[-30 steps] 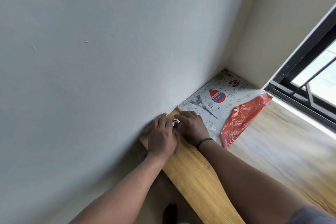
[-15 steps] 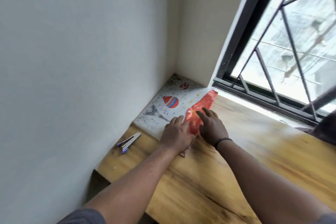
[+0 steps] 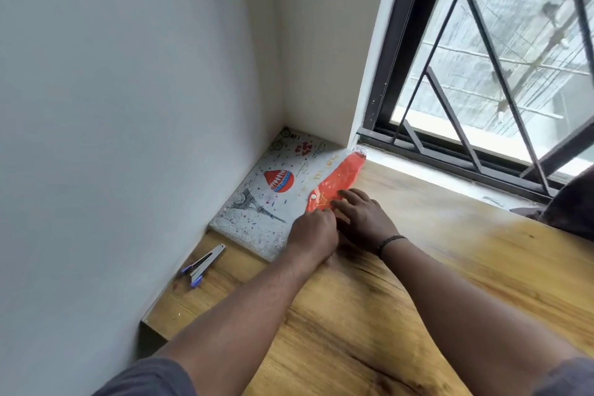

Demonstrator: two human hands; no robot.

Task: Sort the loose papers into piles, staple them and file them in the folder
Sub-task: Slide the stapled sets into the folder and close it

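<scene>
Head view: both forearms reach forward over the light wooden desk point(image 3: 401, 283). The left hand point(image 3: 313, 230) lies knuckles-up with its fingers curled down at the near end of the red translucent plastic folder flap point(image 3: 337, 182); whether they pinch the flap cannot be told. The right hand point(image 3: 364, 217), a dark band point(image 3: 390, 240) at its wrist, rests flat just beside it, fingers fairly straight and spread, fingertips pressing on the red flap. The flap belongs to the white printed folder with a tower and a striped balloon point(image 3: 266, 199), which lies flat in the desk's far corner against the pale wall point(image 3: 128, 106). A silver stapler with blue tips point(image 3: 204, 265) lies on the desk near the wall, left of the left arm and apart from the folder. A dark-framed barred window point(image 3: 482, 74) stands beyond the right hand
</scene>
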